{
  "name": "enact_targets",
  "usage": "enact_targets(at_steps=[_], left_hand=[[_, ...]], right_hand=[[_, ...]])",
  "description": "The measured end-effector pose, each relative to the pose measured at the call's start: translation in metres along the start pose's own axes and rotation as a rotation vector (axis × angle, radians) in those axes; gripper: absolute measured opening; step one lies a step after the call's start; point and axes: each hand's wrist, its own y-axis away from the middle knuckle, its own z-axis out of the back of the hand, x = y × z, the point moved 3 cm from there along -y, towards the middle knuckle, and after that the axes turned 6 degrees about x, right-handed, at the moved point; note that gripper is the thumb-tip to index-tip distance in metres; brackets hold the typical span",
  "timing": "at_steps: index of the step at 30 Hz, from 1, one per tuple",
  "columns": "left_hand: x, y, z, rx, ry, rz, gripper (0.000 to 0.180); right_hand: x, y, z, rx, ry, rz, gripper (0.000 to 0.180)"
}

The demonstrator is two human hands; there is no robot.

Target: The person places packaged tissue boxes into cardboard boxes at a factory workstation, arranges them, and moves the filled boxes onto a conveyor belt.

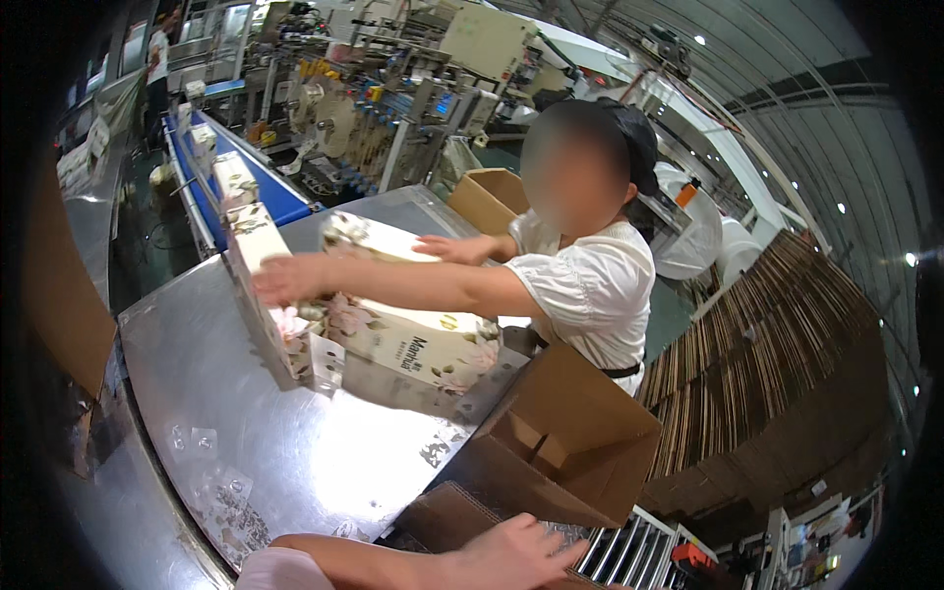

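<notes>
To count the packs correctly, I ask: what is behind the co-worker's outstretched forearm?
Behind the forearm, cream flower-printed packs show above and below it. The strip it covers is hidden; whether packs touch there cannot be told.

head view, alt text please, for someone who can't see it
A co-worker reaches over floral-printed packs on a metal table; the wearer's left hand is near an open cardboard box. Behind are a blue conveyor and machinery.

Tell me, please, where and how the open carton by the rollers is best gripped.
Probably by two opposite rims of the carton, from above on the wearer's side: its mouth faces up toward the camera, so its thin walls could be pinched inside and out.
</notes>
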Motion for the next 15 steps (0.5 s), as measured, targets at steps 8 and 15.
enact_targets(at_steps=[8, 15], left_hand=[[0.021, -0.001, -0.022, 0.365, 0.06, 0.198, 0.065], [0.007, -0.043, -0.01, 0.903, -0.011, 0.602, 0.081]], right_hand=[[-0.084, 0.018, -0.063, -1.067, 0.214, -0.094, 0.067], [-0.107, 0.048, -0.134, -1.404, -0.01, 0.142, 0.024]])
